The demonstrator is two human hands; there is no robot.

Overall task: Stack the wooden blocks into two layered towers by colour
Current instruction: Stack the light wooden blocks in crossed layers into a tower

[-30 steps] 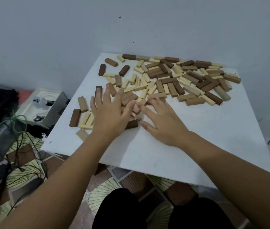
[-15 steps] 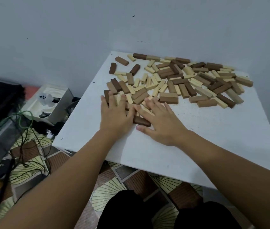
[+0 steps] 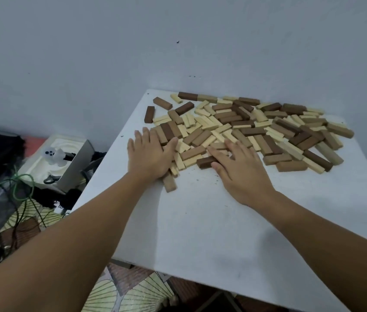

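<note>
Now my left hand [image 3: 149, 155] and right hand [image 3: 239, 171] press flat, fingers spread, on the near-left scatter of dark and pale rectangular wooden blocks [image 3: 252, 126] on the white square table [image 3: 211, 221].

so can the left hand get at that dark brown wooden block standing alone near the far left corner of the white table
Probably yes. The left hand lies flat on the near-left blocks, and the dark brown wooden block sits just beyond its fingertips with only bare white table around its left side.

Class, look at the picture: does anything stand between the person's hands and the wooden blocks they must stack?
Nothing visible does. The left hand and right hand already lie flat on the wooden blocks scattered on the white table.
</note>
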